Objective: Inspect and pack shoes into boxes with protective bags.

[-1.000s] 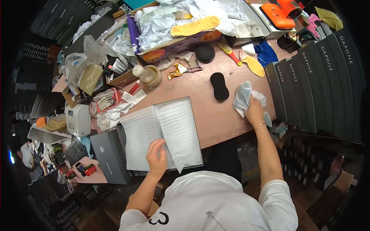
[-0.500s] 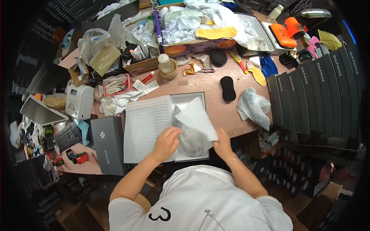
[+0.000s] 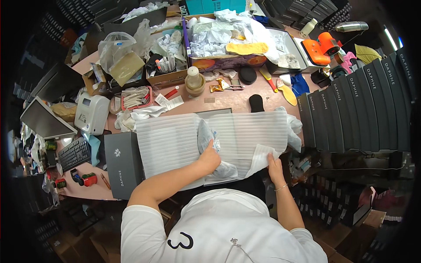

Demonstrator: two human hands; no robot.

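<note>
One dark grey shoe box [image 3: 124, 164] on the pink bench [image 3: 228, 99], just beside a white foam sheet [image 3: 169, 140], likely for easy reach. Next, in the sheet's middle, a grey bundle [image 3: 205, 133] in thin see-through wrap, right under the left hand [image 3: 210, 161]: thumb up along it, perhaps to stop any sliding; fingers partly hidden, so hard to tell how tight. Then the right hand [image 3: 275, 168], apart from the bundle, pinching the sheet's near right corner, perhaps to keep the foam spread wide.
</note>
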